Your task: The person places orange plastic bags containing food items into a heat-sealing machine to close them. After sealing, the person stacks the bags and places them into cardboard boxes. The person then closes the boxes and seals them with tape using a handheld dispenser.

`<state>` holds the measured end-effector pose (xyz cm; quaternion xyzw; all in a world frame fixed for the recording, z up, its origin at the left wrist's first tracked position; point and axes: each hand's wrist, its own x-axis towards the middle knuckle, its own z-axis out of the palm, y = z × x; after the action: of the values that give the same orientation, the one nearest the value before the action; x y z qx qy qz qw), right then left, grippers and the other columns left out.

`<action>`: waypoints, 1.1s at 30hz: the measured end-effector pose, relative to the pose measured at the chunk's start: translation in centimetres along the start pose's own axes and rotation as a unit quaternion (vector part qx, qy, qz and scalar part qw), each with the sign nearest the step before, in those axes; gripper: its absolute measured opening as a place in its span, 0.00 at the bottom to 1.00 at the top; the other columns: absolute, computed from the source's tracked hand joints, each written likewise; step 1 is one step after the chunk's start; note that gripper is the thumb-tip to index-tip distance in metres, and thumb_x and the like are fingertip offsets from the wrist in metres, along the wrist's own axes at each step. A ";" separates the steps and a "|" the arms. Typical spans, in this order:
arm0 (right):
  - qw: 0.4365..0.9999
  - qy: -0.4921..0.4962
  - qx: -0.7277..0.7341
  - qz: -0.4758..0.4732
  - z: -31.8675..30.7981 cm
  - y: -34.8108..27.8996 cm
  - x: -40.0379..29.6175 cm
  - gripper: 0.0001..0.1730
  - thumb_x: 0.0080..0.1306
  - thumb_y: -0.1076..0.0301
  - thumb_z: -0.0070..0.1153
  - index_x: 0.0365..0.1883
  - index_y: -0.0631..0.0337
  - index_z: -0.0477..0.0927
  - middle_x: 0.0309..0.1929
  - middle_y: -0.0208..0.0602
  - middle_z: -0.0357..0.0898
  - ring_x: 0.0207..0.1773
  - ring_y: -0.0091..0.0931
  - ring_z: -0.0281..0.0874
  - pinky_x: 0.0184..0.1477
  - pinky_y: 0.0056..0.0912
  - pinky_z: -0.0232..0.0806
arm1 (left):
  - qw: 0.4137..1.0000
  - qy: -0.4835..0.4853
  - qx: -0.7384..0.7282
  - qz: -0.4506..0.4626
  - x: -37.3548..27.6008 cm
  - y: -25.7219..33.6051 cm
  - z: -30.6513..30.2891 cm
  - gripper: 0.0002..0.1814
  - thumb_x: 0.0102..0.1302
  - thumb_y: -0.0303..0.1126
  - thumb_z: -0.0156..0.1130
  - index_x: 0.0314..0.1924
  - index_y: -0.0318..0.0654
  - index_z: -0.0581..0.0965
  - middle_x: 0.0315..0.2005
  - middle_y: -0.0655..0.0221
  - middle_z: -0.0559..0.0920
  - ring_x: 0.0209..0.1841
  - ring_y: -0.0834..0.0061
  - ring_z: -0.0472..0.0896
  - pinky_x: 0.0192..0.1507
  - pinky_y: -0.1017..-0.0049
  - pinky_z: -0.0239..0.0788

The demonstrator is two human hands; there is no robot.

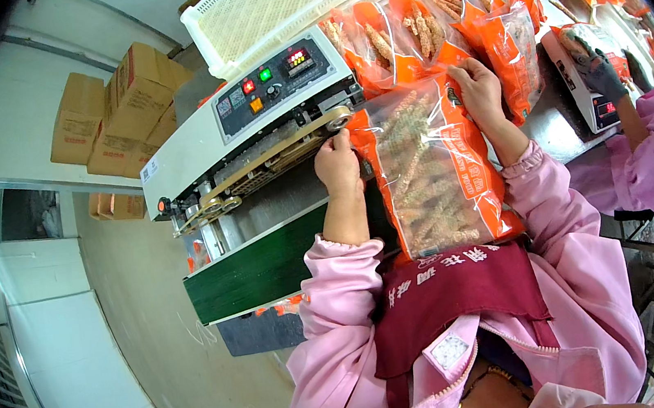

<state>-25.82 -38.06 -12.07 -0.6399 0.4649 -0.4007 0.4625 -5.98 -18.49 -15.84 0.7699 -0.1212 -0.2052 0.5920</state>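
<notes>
A clear and orange plastic bag of coated food sticks (430,184) hangs upright in front of my maroon apron. My left hand (339,162) pinches its upper left corner, right beside the infeed end of a continuous band sealer (280,80). At the bag's upper right corner my right hand (478,88) grips the edge between thumb and fingers. The sealer's panel is lit, and its green conveyor belt (261,268) runs below the sealing bands. More filled bags (418,25) stand in a row just behind the held one.
White plastic mesh trays (300,3) are stacked behind the sealer. At the right, a co-worker's gloved hand (601,75) rests by a bag on a digital scale (577,84). Cardboard boxes (133,99) are piled at the left wall. Further bags lie at the far right.
</notes>
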 end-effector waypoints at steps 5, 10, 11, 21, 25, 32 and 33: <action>1.000 -0.020 -0.018 0.002 2.9 -0.5 -0.1 0.13 0.68 0.63 0.63 0.35 0.66 0.83 0.24 0.29 0.78 0.27 0.17 0.70 0.33 0.26 0.67 | 0.998 0.028 0.044 0.022 0.1 0.1 -2.6 0.21 0.67 0.44 0.64 0.33 0.29 0.83 0.22 0.68 0.82 0.26 0.76 0.77 0.34 0.70 0.68; 0.998 -0.031 -0.030 -0.048 6.3 -0.7 -1.1 0.13 0.68 0.63 0.64 0.35 0.66 0.83 0.25 0.34 0.80 0.29 0.20 0.73 0.35 0.28 0.69 | 0.997 0.047 0.054 0.037 1.9 -1.8 -5.9 0.21 0.68 0.45 0.63 0.35 0.29 0.84 0.23 0.63 0.84 0.26 0.72 0.79 0.35 0.69 0.70; 0.998 -0.033 -0.037 -0.049 7.0 -0.8 -1.5 0.13 0.68 0.63 0.64 0.35 0.66 0.83 0.26 0.35 0.81 0.29 0.21 0.74 0.35 0.28 0.69 | 0.995 0.056 0.074 0.041 2.2 -2.3 -6.8 0.21 0.68 0.45 0.63 0.35 0.30 0.84 0.23 0.63 0.84 0.26 0.71 0.80 0.35 0.68 0.70; 0.992 -0.123 0.039 -0.017 12.5 -0.7 -4.7 0.13 0.72 0.62 0.61 0.39 0.65 0.82 0.26 0.27 0.79 0.28 0.15 0.73 0.30 0.23 0.66 | 0.989 0.051 0.135 0.045 3.0 -1.9 -14.9 0.20 0.71 0.45 0.63 0.38 0.30 0.84 0.28 0.68 0.85 0.32 0.74 0.82 0.36 0.71 0.70; 0.988 -0.133 0.080 -0.009 8.3 -1.7 -5.4 0.15 0.71 0.62 0.62 0.44 0.67 0.83 0.29 0.32 0.83 0.30 0.18 0.77 0.33 0.26 0.69 | 0.987 -0.001 -0.153 -0.058 1.4 -0.6 -20.1 0.16 0.71 0.36 0.64 0.51 0.33 0.80 0.43 0.61 0.87 0.46 0.71 0.85 0.50 0.71 0.76; 0.920 0.225 -0.263 -0.186 -2.8 -1.4 1.9 0.19 0.61 0.62 0.70 0.45 0.60 0.78 0.41 0.40 0.78 0.49 0.36 0.78 0.52 0.37 0.70 | 0.977 0.137 -0.159 -0.030 -5.2 2.1 -32.0 0.23 0.71 0.39 0.64 0.62 0.37 0.75 0.50 0.64 0.83 0.51 0.74 0.80 0.53 0.74 0.72; 0.902 0.244 -0.310 -0.176 -3.5 -1.0 3.6 0.21 0.61 0.61 0.70 0.48 0.60 0.77 0.45 0.42 0.78 0.53 0.37 0.76 0.56 0.41 0.68 | 0.977 0.145 -0.158 -0.020 -6.1 2.6 -32.2 0.23 0.72 0.39 0.64 0.61 0.37 0.75 0.50 0.65 0.83 0.50 0.76 0.80 0.51 0.76 0.72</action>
<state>-27.98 -42.13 -9.90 -0.7044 0.5440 -0.4546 0.0349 3.57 11.20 -5.32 0.6906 0.0149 -0.1197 0.7131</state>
